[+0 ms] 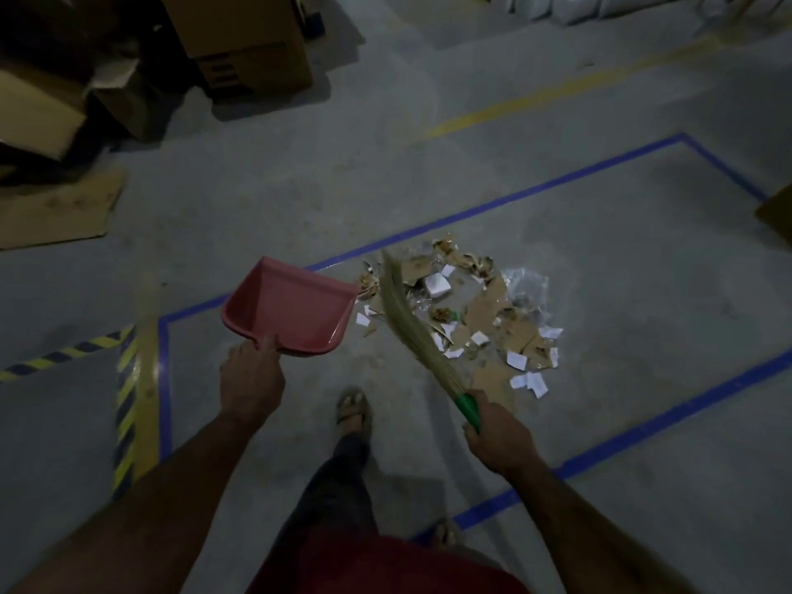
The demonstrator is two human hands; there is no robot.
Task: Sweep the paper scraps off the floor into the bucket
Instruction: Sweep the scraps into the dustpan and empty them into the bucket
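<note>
On a dim grey concrete floor (428, 143) marked out with blue tape lines (505, 201), you stand over the mess with both hands full. Your left hand (252, 379) has its fingers curled round the handle of a pink plastic dustpan (287, 310), thumb lying along the top of the grip; the pan is tilted, its wide mouth turned toward the litter, and its inside shows nothing but bare pink plastic. Whether its front lip touches the floor cannot be told. Your right hand (499, 435) is wrapped tight round the green handle of a straw-coloured grass broom (411, 323), whose long bristles slant up and to the left across the near edge of the pile, the tip blurred just beside the dustpan's right corner.

The paper scraps (475, 319) lie in a loose heap inside the taped rectangle, just right of the dustpan: torn brown cardboard pieces, small white paper squares and some crumpled clear plastic film, all on the floor, none in the pan. A few white bits sit between the pan and the bristles.

Your sandalled foot (353, 411) is planted between your two arms, near the heap. Brown cardboard boxes (240, 49) stand stacked at the upper left, with a flattened cardboard sheet (55, 212) below them and yellow-and-black hazard tape (124, 405) along the left.
</note>
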